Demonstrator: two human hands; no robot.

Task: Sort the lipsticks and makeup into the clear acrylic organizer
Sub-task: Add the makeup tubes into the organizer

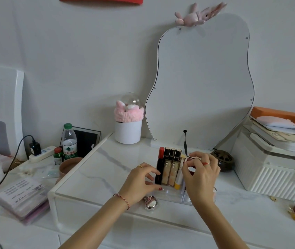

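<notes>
Just below the centre of the frame, the clear acrylic organizer [171, 194] sits on the white marble-patterned tabletop [107, 169]. Standing upright in its back row are 1 black lipstick with a red cap [159, 166], 3 gold-and-amber lip gloss tubes with black caps [172, 166] and, at the right end, 1 white tube with a yellow cap pointing down [179, 177].

The left hand [139, 182] has its fingers curled loosely, the tips touching or just beside the black lipstick's lower half, as if to steady it. The right hand [201, 174] is bent over the right end of the row with fingers drawn together; whether it pinches the white tube or something smaller cannot be told, since the fingers hide it.

To seat this piece well, the left hand should probably brace the row so nothing tips, while the right lowers its item straight down into one compartment and lets go only once it stands alone. The front compartments look empty.

A silver heart-shaped compact [151, 202] lies near the table's front edge, below the left wrist. A wavy-edged mirror [202, 83] leans against the pale wall at the upper right, and a white ribbed storage box [272, 175] stands at the right edge.
</notes>
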